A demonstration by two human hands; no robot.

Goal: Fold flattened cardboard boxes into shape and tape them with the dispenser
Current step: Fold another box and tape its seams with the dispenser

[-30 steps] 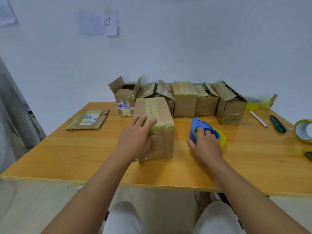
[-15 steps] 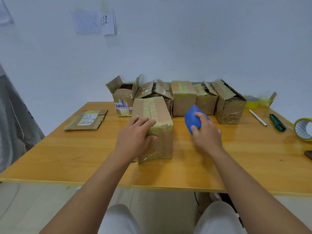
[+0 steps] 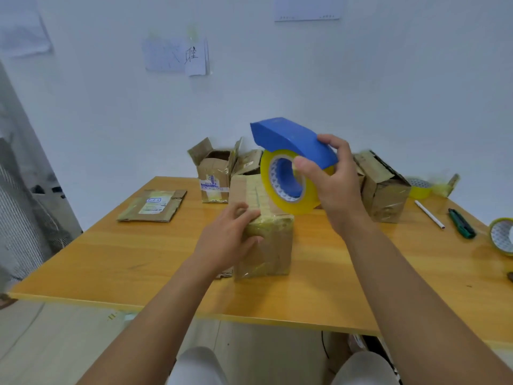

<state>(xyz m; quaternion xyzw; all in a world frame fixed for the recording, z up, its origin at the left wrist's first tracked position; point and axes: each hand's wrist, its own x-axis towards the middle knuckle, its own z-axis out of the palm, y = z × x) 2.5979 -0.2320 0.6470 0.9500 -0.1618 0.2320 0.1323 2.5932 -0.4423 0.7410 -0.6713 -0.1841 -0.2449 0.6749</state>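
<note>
A folded cardboard box wrapped in yellowish tape stands in the middle of the wooden table. My left hand rests on its near left top edge, fingers curled over the corner. My right hand grips the blue tape dispenser with its yellow tape roll, lifted in the air above the far right of the box. A flattened cardboard box lies at the table's left.
A row of taped and open boxes stands along the table's far edge, one at the right. A white pen, a green utility knife and a spare tape roll lie at the right.
My right hand picked the dispenser up from the table and raised it above the box, turning the roll toward me. My left hand stayed on the box.
</note>
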